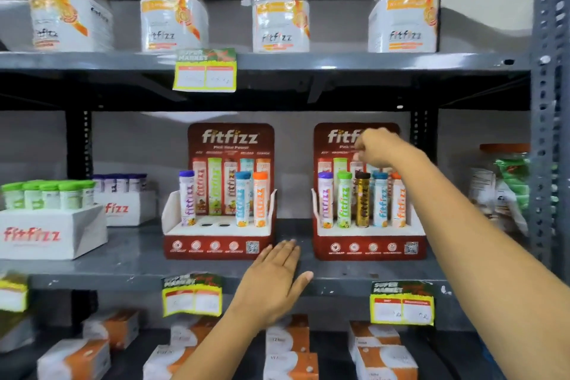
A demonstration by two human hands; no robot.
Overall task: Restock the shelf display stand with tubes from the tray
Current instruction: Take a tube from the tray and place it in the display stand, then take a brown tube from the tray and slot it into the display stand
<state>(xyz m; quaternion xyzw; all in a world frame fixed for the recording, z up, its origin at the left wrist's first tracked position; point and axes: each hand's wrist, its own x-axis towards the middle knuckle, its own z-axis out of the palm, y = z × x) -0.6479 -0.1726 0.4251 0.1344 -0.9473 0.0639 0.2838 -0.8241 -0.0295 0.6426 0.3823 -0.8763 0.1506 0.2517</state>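
— Tubes first: where are they standing?

— Five stand upright in the right display stand (pixel 368 244): purple, green, gold tube (pixel 362 200), blue, orange, filling its front row. The left display stand (pixel 216 242) has only three, a purple tube (pixel 187 197) at its left end and a blue and an orange one at its right, with two empty holes (pixel 214 224) showing between them.

— And the tray?

— A white tray (pixel 46 231) sits at the shelf's left end, packed with green-capped tubes (pixel 49 194). A second white tray (pixel 129 208) behind it carries purple-capped ones.

— What is the right hand doing?

— The right hand (pixel 377 146) reaches over the right stand, just above the gold and blue caps. Its fingers (pixel 359 151) are curled in and bunched together, pointing down. Blur hides whether they pinch a cap or touch anything, so I cannot tell.

— The left one?

— The left hand (pixel 274 278) lies flat on the front edge of the grey shelf (pixel 123 265), between the two stands. Its fingers (pixel 285 251) are straight and close together, the thumb spread out to the side. It holds nothing; the fingertips end just beside the left stand's lower right corner.
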